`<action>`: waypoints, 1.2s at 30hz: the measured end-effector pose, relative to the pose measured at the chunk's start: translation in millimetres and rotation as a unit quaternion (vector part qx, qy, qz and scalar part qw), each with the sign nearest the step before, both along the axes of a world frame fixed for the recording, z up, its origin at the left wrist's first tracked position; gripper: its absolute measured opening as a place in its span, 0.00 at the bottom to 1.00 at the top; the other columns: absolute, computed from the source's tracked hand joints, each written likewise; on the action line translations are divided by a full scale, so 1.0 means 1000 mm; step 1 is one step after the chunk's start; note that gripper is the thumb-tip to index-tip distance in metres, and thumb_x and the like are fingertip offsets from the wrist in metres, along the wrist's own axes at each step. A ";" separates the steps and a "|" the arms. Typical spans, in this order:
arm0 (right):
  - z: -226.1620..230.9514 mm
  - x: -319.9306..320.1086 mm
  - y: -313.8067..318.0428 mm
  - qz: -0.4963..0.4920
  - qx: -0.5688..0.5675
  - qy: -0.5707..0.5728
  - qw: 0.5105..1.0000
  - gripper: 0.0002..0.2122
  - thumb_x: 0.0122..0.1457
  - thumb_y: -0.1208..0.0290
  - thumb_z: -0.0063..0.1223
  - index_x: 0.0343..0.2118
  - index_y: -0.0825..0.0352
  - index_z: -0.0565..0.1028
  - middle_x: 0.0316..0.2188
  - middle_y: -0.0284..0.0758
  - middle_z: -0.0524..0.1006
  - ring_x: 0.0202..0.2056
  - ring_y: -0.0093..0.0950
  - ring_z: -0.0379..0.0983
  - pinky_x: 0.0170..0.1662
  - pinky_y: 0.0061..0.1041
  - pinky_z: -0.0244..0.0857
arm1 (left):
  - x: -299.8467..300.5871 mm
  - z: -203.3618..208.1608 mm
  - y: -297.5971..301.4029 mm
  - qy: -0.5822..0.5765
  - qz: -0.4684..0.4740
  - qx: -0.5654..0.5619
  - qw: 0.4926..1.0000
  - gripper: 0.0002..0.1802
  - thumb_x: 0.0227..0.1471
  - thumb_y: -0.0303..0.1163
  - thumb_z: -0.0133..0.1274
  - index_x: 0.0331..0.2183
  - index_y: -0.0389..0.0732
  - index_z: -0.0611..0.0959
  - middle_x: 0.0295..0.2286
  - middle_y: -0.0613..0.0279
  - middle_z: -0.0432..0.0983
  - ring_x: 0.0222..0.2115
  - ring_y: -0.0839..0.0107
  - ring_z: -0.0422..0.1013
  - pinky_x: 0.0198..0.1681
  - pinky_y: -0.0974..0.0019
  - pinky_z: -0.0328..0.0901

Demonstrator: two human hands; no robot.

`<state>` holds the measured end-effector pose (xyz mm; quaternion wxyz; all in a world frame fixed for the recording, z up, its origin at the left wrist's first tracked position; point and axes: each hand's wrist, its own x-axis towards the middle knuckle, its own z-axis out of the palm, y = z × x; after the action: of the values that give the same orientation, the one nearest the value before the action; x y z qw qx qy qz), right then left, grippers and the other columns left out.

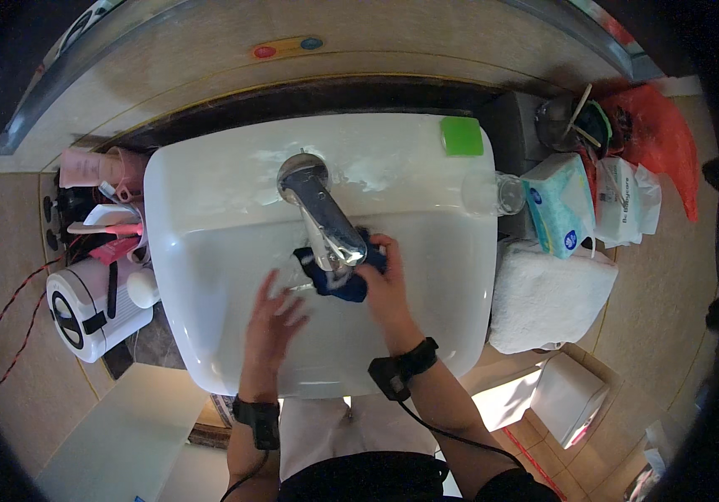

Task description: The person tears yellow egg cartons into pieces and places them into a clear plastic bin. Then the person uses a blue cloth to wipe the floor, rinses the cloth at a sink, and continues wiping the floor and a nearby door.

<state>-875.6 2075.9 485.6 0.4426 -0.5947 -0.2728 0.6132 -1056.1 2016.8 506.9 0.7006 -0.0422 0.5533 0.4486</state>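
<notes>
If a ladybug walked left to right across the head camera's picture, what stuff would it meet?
White-and-black rounded appliance, left hand, crumpled dark blue cloth, right hand, bright green square block, light-blue-and-white tissue pack, crinkly red plastic bag.

A person's left hand (272, 326), slightly blurred, hangs open with its fingers (269, 289) spread, the left forearm (252, 460) dropping almost straight behind them. The right hand (390, 293), farther forward, bends its fingers into a grip, thumb (371, 274) to their left, as the right forearm (451, 412) slants back and rightward from them.
</notes>
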 end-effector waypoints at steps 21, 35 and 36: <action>-0.006 -0.007 0.000 0.084 0.004 -0.201 0.976 0.11 0.53 0.71 0.53 0.37 0.70 0.73 0.27 0.39 0.77 0.29 0.30 0.74 0.34 0.27 0.66 | 0.048 -0.025 0.017 -0.084 0.017 0.053 0.995 0.18 0.54 0.29 0.40 0.48 0.41 0.70 0.42 0.56 0.70 0.43 0.65 0.68 0.46 0.61 0.66; 0.046 0.016 -0.015 0.302 0.125 -0.021 0.945 0.19 0.53 0.72 0.55 0.49 0.65 0.70 0.44 0.34 0.72 0.43 0.28 0.70 0.45 0.26 0.66 | 0.029 0.010 0.021 -0.143 -0.070 0.025 0.987 0.21 0.55 0.41 0.48 0.47 0.39 0.72 0.39 0.59 0.73 0.38 0.66 0.71 0.42 0.59 0.68; 0.049 0.012 -0.021 0.335 0.196 -0.110 0.915 0.19 0.53 0.74 0.54 0.49 0.64 0.70 0.45 0.34 0.71 0.43 0.27 0.70 0.45 0.25 0.66 | 0.030 0.009 0.024 -0.096 -0.093 0.029 0.991 0.20 0.56 0.41 0.47 0.46 0.37 0.73 0.37 0.58 0.75 0.37 0.66 0.72 0.40 0.61 0.68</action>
<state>-863.8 2054.6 534.5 0.2864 -0.4335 -0.6176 0.5904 -1025.8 2040.6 515.6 0.7901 -0.0131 0.4716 0.3914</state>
